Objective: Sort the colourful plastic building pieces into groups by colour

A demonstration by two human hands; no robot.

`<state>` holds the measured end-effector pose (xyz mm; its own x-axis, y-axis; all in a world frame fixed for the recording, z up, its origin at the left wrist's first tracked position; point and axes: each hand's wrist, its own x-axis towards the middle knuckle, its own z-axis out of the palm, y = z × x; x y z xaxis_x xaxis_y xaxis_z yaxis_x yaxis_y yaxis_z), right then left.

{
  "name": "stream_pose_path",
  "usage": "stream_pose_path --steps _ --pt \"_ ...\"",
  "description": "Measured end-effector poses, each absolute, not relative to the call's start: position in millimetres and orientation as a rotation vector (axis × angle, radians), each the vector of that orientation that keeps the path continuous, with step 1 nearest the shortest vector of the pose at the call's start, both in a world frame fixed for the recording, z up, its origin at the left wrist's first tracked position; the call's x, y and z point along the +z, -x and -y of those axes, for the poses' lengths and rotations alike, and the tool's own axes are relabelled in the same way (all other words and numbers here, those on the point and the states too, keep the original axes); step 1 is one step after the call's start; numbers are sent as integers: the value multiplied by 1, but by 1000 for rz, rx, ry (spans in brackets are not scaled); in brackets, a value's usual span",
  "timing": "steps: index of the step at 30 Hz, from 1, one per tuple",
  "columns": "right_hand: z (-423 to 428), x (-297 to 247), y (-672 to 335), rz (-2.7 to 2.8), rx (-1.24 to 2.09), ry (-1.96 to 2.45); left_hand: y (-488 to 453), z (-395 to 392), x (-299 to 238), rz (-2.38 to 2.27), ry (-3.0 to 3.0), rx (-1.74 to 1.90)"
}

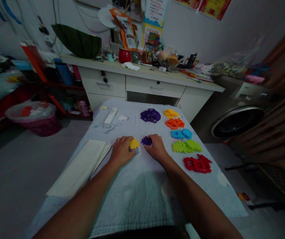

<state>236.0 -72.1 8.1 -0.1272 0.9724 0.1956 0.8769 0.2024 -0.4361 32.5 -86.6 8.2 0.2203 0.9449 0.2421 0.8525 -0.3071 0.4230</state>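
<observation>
My left hand (122, 150) is closed on a yellow interlocking plastic piece (134, 143) with notched edges, low over the cloth-covered table. Just to the right, my right hand (156, 146) grips a dark purple interlocking piece (146, 141) by its right side. A small gap separates the two pieces. Farther back lies a purple pile (150, 115) of similar pieces. Sorted piles run down the right side: yellow-orange (171, 113), orange (174, 123), blue (181, 133), lime green (186, 146) and red (197, 164).
A folded cream cloth (80, 166) lies along the table's left side. Behind it is a white power strip (111, 116) with its cord. A white desk (154, 84) stands beyond the far edge, a washing machine (237, 113) to the right, and a pink bin (35, 119) at the left.
</observation>
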Motion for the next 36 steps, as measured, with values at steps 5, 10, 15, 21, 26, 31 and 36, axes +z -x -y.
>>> stream_pose_path --steps 5,10,15,21,26,31,36 --pt "47 34 -250 2368 384 1719 -33 87 9 -1725 -2280 662" --pt "12 47 -254 2383 347 1686 -33 87 8 -1712 -2275 651" --pt "-32 45 -246 2119 213 1618 -33 85 7 -1703 -2289 651" --pt "-75 45 -225 1970 123 1631 -33 86 8 -1685 -2276 652" --pt "-97 41 -214 1929 87 1742 -34 87 10 -1702 -2245 661" --pt "-103 31 -211 1916 129 1739 -32 86 10 -1734 -2210 693" --pt "-93 32 -211 1918 191 1604 -26 80 4 -1796 -2185 755"
